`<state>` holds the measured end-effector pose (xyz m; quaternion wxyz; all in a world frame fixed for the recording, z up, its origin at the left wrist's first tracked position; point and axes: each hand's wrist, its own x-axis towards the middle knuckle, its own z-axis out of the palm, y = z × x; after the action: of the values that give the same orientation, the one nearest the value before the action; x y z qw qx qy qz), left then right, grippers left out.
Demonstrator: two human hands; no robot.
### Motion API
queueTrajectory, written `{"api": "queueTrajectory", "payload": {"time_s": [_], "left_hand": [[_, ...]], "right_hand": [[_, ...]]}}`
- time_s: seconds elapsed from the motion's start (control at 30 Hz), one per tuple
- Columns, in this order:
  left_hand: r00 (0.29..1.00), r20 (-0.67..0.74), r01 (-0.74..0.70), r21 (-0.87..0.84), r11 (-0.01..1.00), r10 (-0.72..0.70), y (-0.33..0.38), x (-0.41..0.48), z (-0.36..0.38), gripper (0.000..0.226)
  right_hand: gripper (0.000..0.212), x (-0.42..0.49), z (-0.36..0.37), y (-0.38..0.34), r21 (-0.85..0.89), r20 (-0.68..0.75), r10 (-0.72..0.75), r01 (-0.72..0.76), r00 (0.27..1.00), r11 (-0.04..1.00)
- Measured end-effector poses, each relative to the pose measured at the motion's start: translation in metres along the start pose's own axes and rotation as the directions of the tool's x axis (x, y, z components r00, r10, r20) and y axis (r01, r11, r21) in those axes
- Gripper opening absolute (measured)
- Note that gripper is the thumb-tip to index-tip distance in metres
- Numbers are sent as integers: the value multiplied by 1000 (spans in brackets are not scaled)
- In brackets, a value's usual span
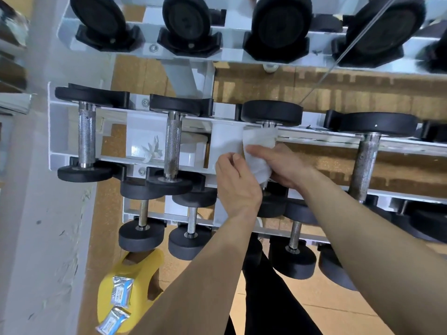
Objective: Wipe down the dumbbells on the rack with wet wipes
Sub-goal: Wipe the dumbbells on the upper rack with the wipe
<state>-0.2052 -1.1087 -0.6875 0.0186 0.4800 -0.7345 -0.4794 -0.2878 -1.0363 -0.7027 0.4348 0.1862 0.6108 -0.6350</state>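
Observation:
A white wet wipe (260, 143) is wrapped round the handle of the third dumbbell (272, 112) on the middle tier of the white rack (135, 122). My right hand (280, 165) grips the wipe and the handle under it from the right. My left hand (235, 184) pinches the wipe's left edge with thumb and fingers. The handle itself is hidden by the wipe and my hands. Dumbbells with bare knurled handles (172, 146) lie to the left and one (365, 160) to the right.
A crumpled used wipe (151, 151) lies inside the rack between the first two dumbbells. Smaller dumbbells (141, 234) fill the lowest tier, larger ones (186, 22) the top. A yellow kettlebell-like object (142, 269) with two wipe packets (121, 291) stands on the cork floor at lower left.

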Motion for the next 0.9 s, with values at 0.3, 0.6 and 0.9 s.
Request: {"api": "queueTrajectory", "payload": {"time_s": [0.3,0.6,0.9], "left_hand": [[996,86,13,70,997,-19,2,3,-2,32],[975,121,-199,97,975,187,5,-2,-8,18],[858,416,-211,-250,945,302,30,-1,-45,14]], "right_hand": [[25,-29,-5,22,-488,-132,-276,180,952,854],[37,-34,-24,14,-59,-262,-205,196,943,979],[46,-48,-32,6,-104,0,-243,242,970,965]]}}
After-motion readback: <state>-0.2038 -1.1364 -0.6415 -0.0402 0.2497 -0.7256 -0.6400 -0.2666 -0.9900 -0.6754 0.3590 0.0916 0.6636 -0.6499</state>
